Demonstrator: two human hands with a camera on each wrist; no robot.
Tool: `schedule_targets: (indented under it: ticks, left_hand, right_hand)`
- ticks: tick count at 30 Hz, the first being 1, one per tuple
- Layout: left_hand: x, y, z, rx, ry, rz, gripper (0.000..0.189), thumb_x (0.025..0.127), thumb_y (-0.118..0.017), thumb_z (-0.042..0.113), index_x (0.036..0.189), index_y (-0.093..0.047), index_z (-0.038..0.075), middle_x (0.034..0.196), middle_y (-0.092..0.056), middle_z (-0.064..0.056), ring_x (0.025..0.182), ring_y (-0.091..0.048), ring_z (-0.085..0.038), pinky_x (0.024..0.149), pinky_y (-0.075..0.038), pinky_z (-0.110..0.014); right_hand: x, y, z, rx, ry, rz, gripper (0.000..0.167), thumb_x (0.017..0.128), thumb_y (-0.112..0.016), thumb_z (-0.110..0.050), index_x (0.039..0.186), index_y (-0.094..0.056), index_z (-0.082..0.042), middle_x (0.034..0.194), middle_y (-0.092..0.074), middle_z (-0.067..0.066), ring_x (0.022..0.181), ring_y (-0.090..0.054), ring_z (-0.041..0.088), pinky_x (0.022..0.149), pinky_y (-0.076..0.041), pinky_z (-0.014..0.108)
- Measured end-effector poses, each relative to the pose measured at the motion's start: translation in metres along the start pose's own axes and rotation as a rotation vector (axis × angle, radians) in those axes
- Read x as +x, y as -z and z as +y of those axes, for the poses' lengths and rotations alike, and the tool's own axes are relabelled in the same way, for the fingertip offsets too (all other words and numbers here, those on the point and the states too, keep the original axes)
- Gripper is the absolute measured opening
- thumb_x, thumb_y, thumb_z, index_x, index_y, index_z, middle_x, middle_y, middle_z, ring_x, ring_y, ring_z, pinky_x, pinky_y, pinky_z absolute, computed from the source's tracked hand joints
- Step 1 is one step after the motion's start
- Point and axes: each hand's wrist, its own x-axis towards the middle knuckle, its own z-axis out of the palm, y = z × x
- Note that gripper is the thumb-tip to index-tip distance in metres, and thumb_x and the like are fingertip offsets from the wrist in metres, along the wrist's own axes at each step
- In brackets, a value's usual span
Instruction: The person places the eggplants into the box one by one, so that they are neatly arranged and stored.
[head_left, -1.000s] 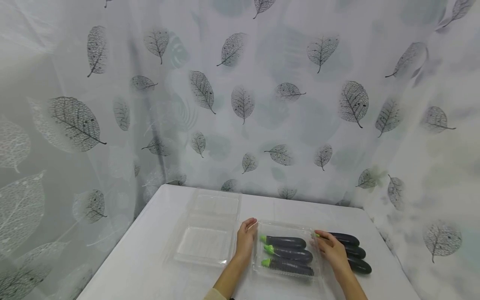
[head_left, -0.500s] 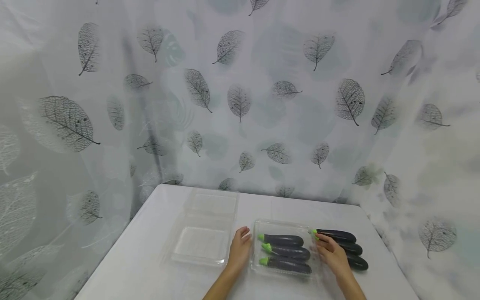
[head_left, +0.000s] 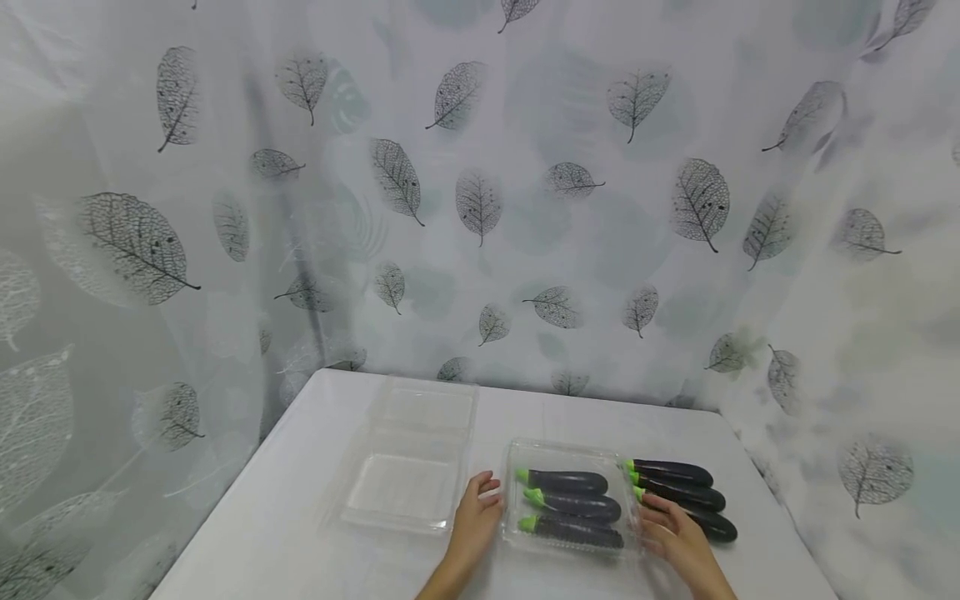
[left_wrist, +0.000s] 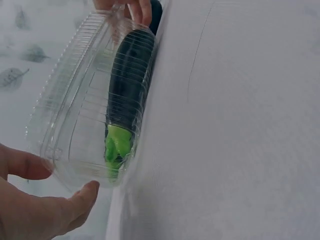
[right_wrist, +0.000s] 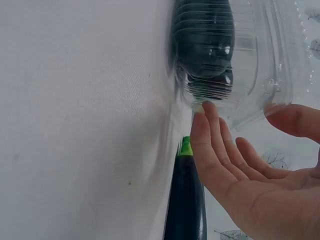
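A clear plastic clamshell box (head_left: 562,454) sits on the white table with three dark eggplants (head_left: 573,506) inside, their green stems to the left. At its left side is my left hand (head_left: 476,518); in the left wrist view one digit touches the rim and the other fingers (left_wrist: 80,205) lie beside the end wall. My right hand (head_left: 677,537) is at the right end, thumb (right_wrist: 292,119) at the rim and extended fingertips (right_wrist: 201,120) against the lower wall. Neither hand curls round the box.
Right of the box, several loose eggplants (head_left: 678,493) lie in a row, partly behind my right hand. A second clear clamshell (head_left: 408,487) lies unfolded on the left. The table's (head_left: 255,533) back edge meets a leaf-print curtain (head_left: 525,250).
Both hands have slid toward me along the box's sides, and the left hand has drawn slightly away from its far corner. The box itself stays in place; the view has shifted slightly.
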Motion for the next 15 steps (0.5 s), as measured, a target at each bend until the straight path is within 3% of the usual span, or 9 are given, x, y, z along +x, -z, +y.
schedule_targets:
  ticks: [6,11,15]
  left_hand:
    - [-0.010,0.002,-0.003,0.009,-0.024,-0.004,0.052,0.090,-0.061,-0.003,0.141,-0.049,-0.011,0.127,-0.063,-0.024,0.114,-0.067,-0.040,0.097,-0.060,-0.049]
    - [-0.018,0.005,-0.005,-0.002,-0.006,-0.022,0.052,0.092,-0.063,0.000,0.140,-0.050,-0.011,0.127,-0.063,-0.022,0.114,-0.067,-0.038,0.095,-0.060,-0.047]
    - [-0.025,0.006,-0.005,0.013,-0.001,-0.032,0.050,0.092,-0.065,0.001,0.139,-0.052,-0.010,0.126,-0.065,-0.020,0.112,-0.067,-0.036,0.094,-0.060,-0.043]
  right_hand:
    - [-0.008,0.002,0.004,-0.031,-0.009,-0.016,0.064,0.098,-0.071,-0.014,0.149,-0.042,0.009,0.135,-0.061,0.032,0.112,-0.069,0.032,0.086,-0.065,0.046]
    - [-0.017,0.004,0.008,-0.042,0.001,-0.041,0.068,0.095,-0.075,-0.018,0.149,-0.043,0.009,0.135,-0.062,0.030,0.113,-0.069,0.033,0.089,-0.064,0.048]
    - [-0.022,0.005,0.011,-0.044,-0.012,-0.051,0.070,0.095,-0.076,-0.020,0.148,-0.042,0.011,0.125,-0.068,0.027,0.107,-0.071,0.031,0.088,-0.064,0.048]
